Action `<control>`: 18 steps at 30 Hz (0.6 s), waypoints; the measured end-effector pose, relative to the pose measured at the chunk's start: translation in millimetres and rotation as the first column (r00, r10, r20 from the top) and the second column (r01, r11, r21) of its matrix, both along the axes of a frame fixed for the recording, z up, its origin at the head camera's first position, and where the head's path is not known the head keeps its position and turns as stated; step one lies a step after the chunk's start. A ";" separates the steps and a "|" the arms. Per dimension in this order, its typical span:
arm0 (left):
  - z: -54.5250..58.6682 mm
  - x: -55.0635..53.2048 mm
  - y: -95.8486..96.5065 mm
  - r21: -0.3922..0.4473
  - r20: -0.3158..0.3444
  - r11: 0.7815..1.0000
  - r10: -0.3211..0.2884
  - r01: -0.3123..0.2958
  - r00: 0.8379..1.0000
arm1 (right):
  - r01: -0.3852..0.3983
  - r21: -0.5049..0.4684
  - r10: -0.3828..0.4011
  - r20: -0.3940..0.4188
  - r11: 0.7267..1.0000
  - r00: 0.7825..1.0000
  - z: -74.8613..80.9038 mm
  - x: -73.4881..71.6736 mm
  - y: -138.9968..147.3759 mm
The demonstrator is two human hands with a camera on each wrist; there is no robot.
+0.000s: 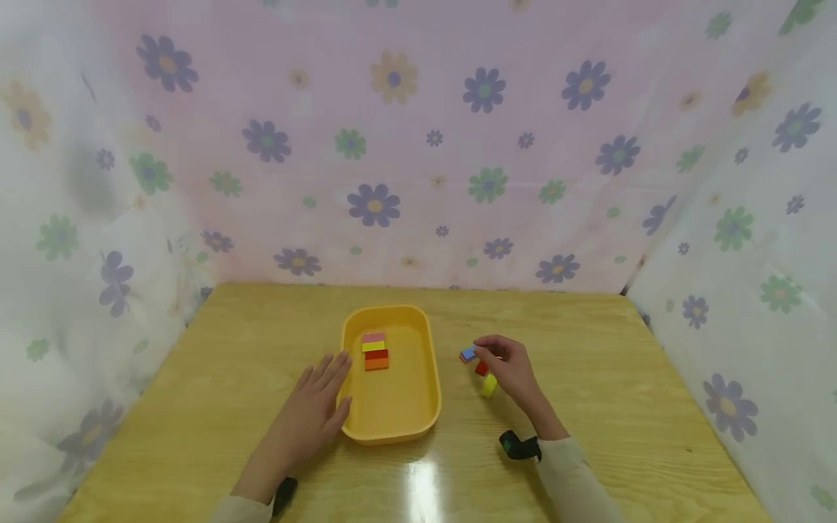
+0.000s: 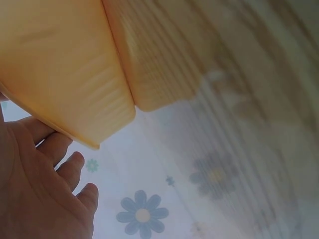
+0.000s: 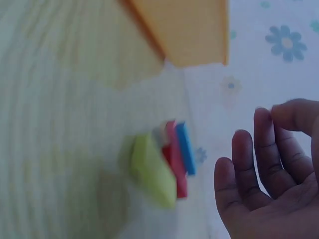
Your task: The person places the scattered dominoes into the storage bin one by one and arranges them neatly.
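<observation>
a wood-grained table [image 1: 615, 370] — on it a yellow tray [image 1: 402, 396] and, near that, small coloured blocks [image 1: 489, 386].

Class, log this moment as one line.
left hand: touches yellow tray | right hand: near blue block | in tray: four blocks

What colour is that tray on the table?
The tray is a plain yellow-orange; the head view shows it best.

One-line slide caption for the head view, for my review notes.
Left hand at a yellow tray of colored blocks, right hand near the blue block outside.
</observation>
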State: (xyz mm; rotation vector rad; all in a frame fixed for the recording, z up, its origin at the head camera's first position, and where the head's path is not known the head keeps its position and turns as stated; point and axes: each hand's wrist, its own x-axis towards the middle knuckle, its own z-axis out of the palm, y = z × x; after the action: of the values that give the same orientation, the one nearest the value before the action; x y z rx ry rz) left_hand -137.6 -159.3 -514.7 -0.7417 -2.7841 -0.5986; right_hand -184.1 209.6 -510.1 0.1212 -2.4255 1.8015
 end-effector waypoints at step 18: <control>-2.8 3.5 -5.5 -0.010 0.021 1.000 0.029 -0.029 0.999 | -0.374 0.394 0.393 0.036 0.839 0.919 -13.1 10.2 45.0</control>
State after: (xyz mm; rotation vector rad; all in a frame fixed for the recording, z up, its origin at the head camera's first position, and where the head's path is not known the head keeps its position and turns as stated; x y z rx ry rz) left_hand -134.1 -164.8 -517.5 -0.7000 -2.8136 -0.5920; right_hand -173.9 254.6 -523.2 0.7287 -2.8524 1.3654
